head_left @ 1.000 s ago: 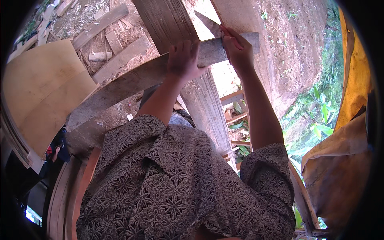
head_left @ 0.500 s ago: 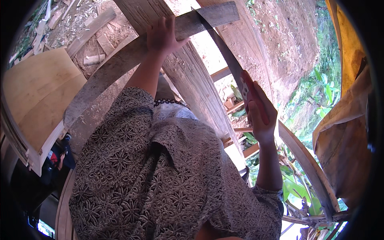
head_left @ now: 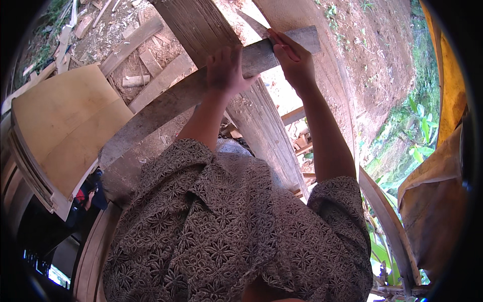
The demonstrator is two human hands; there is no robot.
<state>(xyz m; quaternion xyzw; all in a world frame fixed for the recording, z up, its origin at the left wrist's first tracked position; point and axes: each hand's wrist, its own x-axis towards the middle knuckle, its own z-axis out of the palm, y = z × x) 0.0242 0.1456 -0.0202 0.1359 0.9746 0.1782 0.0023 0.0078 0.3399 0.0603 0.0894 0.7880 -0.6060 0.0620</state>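
Observation:
A long grey wooden board (head_left: pixel 163 99) lies slantwise across a thick wooden beam (head_left: pixel 264 131), its far right end jutting past the beam. My left hand (head_left: pixel 225 71) is closed over the board where it crosses the beam, thumb stretched to the right along it. My right hand (head_left: pixel 297 64) grips the red handle of a handsaw (head_left: pixel 253 23) close to the board's right end. The saw's blade reaches beyond the board's far edge. My right fingers hide part of the handle, and where the teeth meet the wood cannot be made out.
Plywood sheets (head_left: pixel 70 131) are stacked at the left, with part of a person (head_left: pixel 89 194) below them. Wood offcuts (head_left: pixel 136 80) and shavings litter the ground at the far left. A yellow-brown tarp (head_left: pixel 432 171) hangs at the right beside green plants.
My right hand has pushed the saw forward and away, from well below the board up to its edge. My left hand stays on the board; the whole view has shifted slightly.

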